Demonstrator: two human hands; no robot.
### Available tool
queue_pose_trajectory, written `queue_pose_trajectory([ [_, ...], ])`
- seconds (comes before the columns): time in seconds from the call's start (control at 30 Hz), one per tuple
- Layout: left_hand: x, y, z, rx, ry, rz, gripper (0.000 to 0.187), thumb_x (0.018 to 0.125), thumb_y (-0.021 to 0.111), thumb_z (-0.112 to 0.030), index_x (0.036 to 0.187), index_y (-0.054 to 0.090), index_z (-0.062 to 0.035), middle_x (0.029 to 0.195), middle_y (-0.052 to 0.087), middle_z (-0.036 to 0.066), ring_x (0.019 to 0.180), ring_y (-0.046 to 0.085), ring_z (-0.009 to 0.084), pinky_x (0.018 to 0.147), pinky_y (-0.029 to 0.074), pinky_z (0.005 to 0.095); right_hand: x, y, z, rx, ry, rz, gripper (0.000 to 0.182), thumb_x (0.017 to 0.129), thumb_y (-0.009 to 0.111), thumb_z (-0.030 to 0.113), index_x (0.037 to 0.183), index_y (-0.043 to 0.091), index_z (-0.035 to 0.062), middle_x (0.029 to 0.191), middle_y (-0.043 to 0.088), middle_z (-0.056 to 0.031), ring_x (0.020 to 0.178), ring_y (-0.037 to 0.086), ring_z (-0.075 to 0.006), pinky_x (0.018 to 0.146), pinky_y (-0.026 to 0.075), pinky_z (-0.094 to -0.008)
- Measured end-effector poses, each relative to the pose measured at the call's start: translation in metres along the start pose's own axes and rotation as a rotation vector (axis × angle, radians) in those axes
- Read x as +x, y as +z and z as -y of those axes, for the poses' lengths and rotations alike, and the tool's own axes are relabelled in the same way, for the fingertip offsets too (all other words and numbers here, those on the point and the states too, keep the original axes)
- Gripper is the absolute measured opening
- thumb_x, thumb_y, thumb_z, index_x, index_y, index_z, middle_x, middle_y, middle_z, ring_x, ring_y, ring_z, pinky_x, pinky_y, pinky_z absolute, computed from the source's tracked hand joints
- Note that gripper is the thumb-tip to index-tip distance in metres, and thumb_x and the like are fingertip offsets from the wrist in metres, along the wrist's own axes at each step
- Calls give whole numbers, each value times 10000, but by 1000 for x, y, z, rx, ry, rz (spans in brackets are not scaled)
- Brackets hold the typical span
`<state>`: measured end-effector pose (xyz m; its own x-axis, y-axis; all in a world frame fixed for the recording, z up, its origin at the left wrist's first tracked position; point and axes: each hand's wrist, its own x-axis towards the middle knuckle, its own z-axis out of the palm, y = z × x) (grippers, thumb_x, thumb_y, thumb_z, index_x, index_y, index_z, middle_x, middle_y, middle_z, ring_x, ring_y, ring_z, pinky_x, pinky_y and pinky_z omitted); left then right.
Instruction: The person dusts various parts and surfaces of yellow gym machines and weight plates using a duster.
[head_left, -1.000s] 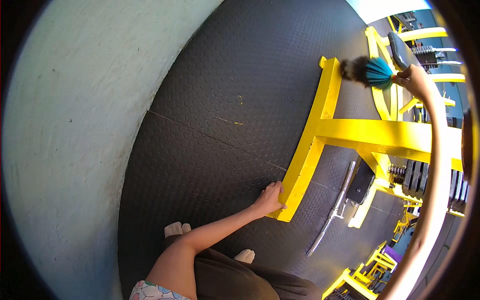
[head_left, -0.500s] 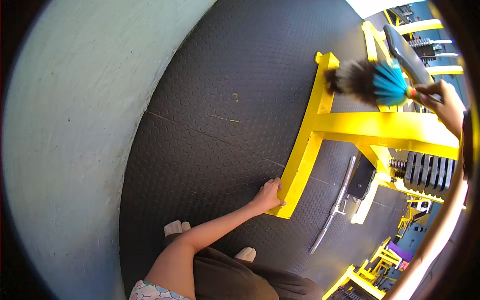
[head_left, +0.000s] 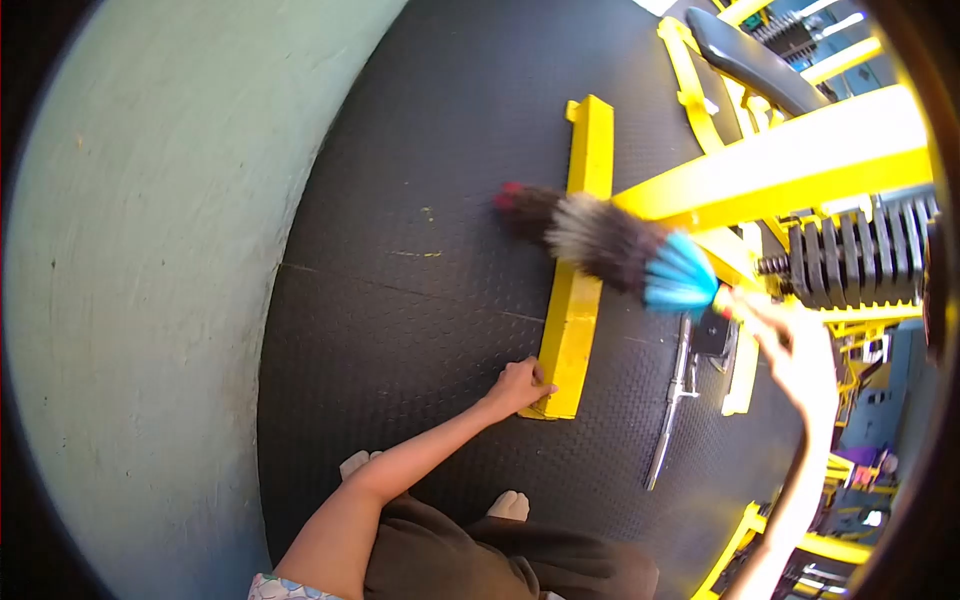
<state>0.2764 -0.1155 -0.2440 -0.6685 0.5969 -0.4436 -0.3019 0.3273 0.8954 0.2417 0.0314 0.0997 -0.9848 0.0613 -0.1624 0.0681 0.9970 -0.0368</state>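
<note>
My right hand [head_left: 800, 352] grips the short handle of a feather duster [head_left: 625, 243]. Its fluffy head has turquoise, dark brown and grey bands and a reddish tip. In this view the head lies across the yellow base beam [head_left: 573, 315] of a gym machine, tip pointing left. At the near end of that beam, my left hand [head_left: 517, 388] holds the edge, thumb over the top and fingers curled at the side. The duster hides the middle of the beam, where a yellow upright [head_left: 790, 155] joins it.
Black studded rubber matting [head_left: 400, 310] covers the floor up to a pale wall [head_left: 160, 280] on the left. Weight plates [head_left: 860, 255] hang at the right, near a metal bar [head_left: 672, 420]. Behind stands a black padded bench [head_left: 750, 62]. My feet [head_left: 509, 505] are close below the beam.
The duster has swept left and downward, from beside the upright to across the base beam. My left hand keeps its hold on the beam's end; the whole view has shifted slightly.
</note>
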Motion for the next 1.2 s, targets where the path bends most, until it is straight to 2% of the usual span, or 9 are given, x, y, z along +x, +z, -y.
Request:
queue_pose_trajectory([
  [0.07, 1, 1, 2, -83, -87, 107, 264, 770, 653, -205, 809, 534, 27, 638, 622, 92, 543, 617, 142, 535, 501, 240, -48, 26, -30, 279, 144, 30, 273, 806, 530, 124, 1069, 581, 68, 1024, 610, -110, 879, 608, -168, 768, 453, -285],
  [0.27, 0, 10, 10, -132, -75, 109, 274, 791, 631, -222, 835, 517, 23, 701, 623, 102, 614, 624, 144, 558, 510, 245, -216, 254, -104, 864, 473, -253, 343, 820, 548, 144, 1117, 530, -26, 1109, 552, -171, 1064, 505, -219, 930, 356, -334],
  [0.3, -2, 10, 11, -184, -97, 104, 279, 798, 623, -229, 849, 511, 22, 718, 619, 105, 634, 624, 149, 568, 514, 252, -241, 293, -97, 932, 569, -238, 346, 822, 550, 141, 1130, 528, -15, 1001, 606, -149, 878, 587, -174, 782, 455, -290],
  [0.43, -7, 14, 23, -366, -185, 154, 296, 878, 493, -284, 938, 491, 6, 791, 569, 91, 722, 603, 156, 630, 526, 288, -324, 354, -25, 1472, 841, -192, 359, 832, 550, 152, 1163, 519, 18, 712, 531, 3, 498, 378, -24, 435, 309, -161],
  [0.87, -11, 1, -44, -192, -251, 166, 261, 863, 508, -224, 1018, 434, -28, 946, 495, 102, 874, 553, 226, 759, 488, 369, -303, 384, -2, 1789, 836, -298, 361, 865, 511, 149, 1216, 479, 69, 638, 451, 42, 489, 365, -18, 430, 291, -160],
  [1.0, 15, -28, -131, -18, 37, -57, 205, 813, 557, -178, 950, 466, -56, 873, 501, 55, 796, 553, 175, 678, 480, 314, -304, 391, 2, 1869, 866, -292, 367, 875, 494, 143, 1234, 458, 72, 608, 415, 51, 466, 346, -12, 405, 264, -158],
  [1.07, 33, -34, -187, 109, 380, -276, 226, 801, 589, -237, 884, 460, -72, 778, 479, 19, 670, 489, 110, 575, 412, 253, -276, 377, -5, 1961, 789, -308, 374, 890, 468, 137, 1257, 428, 78, 611, 384, 57, 455, 333, -14, 391, 243, -158],
  [1.13, 56, -36, -245, 201, 891, -490, 333, 764, 666, -231, 915, 416, -70, 811, 410, 15, 701, 402, 94, 652, 371, 236, -241, 359, -9, 2031, 730, -278, 380, 897, 462, 148, 1272, 416, 112, 634, 381, 55, 456, 316, -13, 391, 236, -162],
  [1.2, 64, -30, -301, 237, 1090, -606, 482, 760, 672, -253, 1072, 382, -28, 971, 446, 75, 885, 451, 146, 805, 377, 278, -210, 348, -13, 2057, 672, -322, 362, 888, 485, 164, 1245, 455, 117, 629, 405, 54, 471, 350, -20, 400, 267, -166],
])
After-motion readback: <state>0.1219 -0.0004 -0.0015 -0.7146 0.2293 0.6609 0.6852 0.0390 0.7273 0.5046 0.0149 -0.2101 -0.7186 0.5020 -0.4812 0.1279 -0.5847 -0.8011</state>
